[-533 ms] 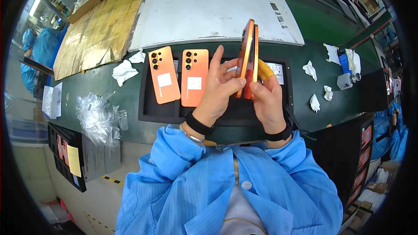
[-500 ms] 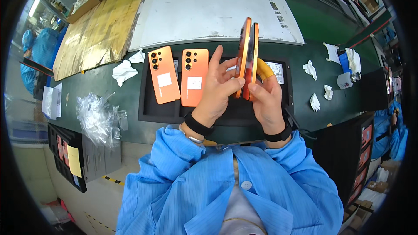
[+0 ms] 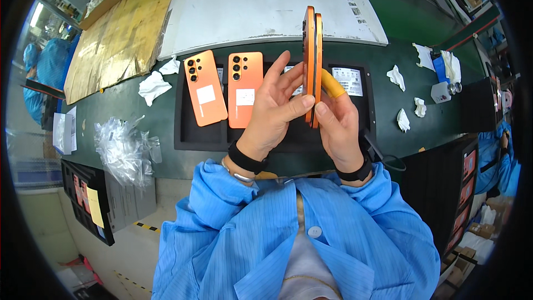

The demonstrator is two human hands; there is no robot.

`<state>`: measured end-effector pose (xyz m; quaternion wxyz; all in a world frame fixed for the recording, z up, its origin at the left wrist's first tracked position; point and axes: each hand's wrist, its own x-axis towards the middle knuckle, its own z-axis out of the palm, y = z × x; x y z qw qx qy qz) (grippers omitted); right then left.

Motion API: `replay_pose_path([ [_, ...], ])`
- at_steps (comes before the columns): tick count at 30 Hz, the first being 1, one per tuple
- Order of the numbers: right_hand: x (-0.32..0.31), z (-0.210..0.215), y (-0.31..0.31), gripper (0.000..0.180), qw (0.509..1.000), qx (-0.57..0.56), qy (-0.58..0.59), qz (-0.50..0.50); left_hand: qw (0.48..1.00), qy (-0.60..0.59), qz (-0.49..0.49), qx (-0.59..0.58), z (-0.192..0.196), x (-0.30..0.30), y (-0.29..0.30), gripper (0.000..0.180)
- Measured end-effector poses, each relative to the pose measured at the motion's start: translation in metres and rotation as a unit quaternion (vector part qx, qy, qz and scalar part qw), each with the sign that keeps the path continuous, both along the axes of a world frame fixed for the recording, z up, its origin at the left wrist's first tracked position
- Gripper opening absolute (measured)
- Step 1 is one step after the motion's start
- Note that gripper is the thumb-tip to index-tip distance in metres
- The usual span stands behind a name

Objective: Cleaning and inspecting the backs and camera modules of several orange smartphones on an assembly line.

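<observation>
Above the black tray (image 3: 189,133) on the green worktop (image 3: 133,116), both hands hold two orange phones (image 3: 312,66) upright and edge-on, pressed back to back or face to face; which cannot be told. The left hand (image 3: 275,108) has its grip pinched on the near edge with thumb and fingers, other fingers spread up along the side. The right hand (image 3: 338,128) clasps the pair from the other side, a yellow finger cot (image 3: 332,84) on one fingertip behind them. Two more orange phones (image 3: 225,91) lie camera-side up in the tray, each with a white sticker. Crumpled white wipes (image 3: 154,86) and a clear plastic bag (image 3: 123,147) lie on the worktop nearby. The step in hand looks like aligning or comparing the two held phones; any next move would call for a steady two-sided hold so neither slips.
</observation>
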<state>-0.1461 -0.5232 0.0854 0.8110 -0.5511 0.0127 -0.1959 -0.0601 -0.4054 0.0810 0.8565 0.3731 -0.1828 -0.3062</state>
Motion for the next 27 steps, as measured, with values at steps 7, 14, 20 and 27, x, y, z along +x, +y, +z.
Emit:
replay_pose_path([
  [7, -0.001, -0.009, -0.009, 0.057, 0.999, -0.02, 0.024, -0.009, 1.0, -0.014, 0.0, 0.028, -0.008, -0.002, -0.002, 0.078],
  [14, 0.004, -0.016, -0.01, 0.06, 1.0, 0.003, 0.007, -0.01, 0.997, -0.04, 0.002, 0.065, -0.011, -0.001, -0.004, 0.064],
  [20, 0.007, -0.015, -0.014, 0.068, 0.999, 0.032, 0.022, -0.014, 0.996, -0.045, -0.003, 0.076, -0.012, 0.002, -0.007, 0.062],
  [27, 0.015, -0.014, -0.022, 0.071, 0.996, -0.016, 0.08, -0.039, 0.997, -0.004, -0.029, 0.078, -0.011, 0.007, -0.006, 0.063],
])
